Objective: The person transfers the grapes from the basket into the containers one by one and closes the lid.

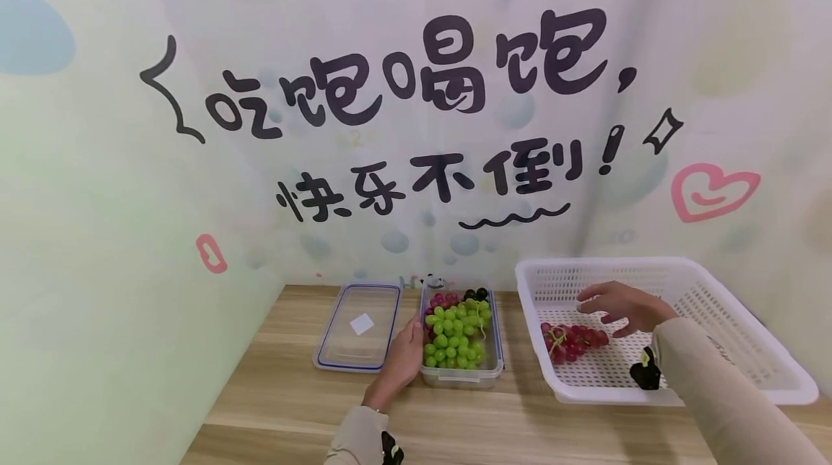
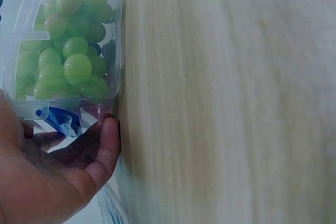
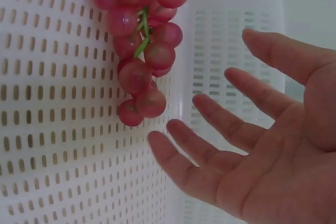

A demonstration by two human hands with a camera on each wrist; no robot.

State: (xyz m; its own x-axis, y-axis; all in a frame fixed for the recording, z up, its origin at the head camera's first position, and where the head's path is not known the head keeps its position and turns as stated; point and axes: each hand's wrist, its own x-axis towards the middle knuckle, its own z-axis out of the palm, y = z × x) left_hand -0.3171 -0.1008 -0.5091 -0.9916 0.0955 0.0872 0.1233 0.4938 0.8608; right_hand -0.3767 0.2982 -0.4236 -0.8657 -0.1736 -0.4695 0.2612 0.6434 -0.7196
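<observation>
A clear plastic food container [image 1: 463, 378] with green grapes [image 1: 455, 335], some dark red grapes [image 1: 444, 300] and black grapes [image 1: 477, 294] stands on the table. My left hand [image 1: 404, 355] holds its left side, fingers bent against the wall beside the blue side latch [image 2: 64, 121]; the thumb's tip is hidden. To the right is a white perforated plastic basket [image 1: 676, 266]. A bunch of red grapes [image 1: 573, 342] lies inside it at the left. Over the basket my right hand [image 1: 627, 306] hovers, fingers spread, close to the bunch but apart from it [image 3: 262, 145].
The container's clear lid [image 1: 360, 349], with a blue seal and a white square label, lies left of the container on the wooden table [image 1: 273, 385]. Behind stands a printed wall [image 1: 416, 248]; another wall [image 1: 97, 292] borders the table on the left.
</observation>
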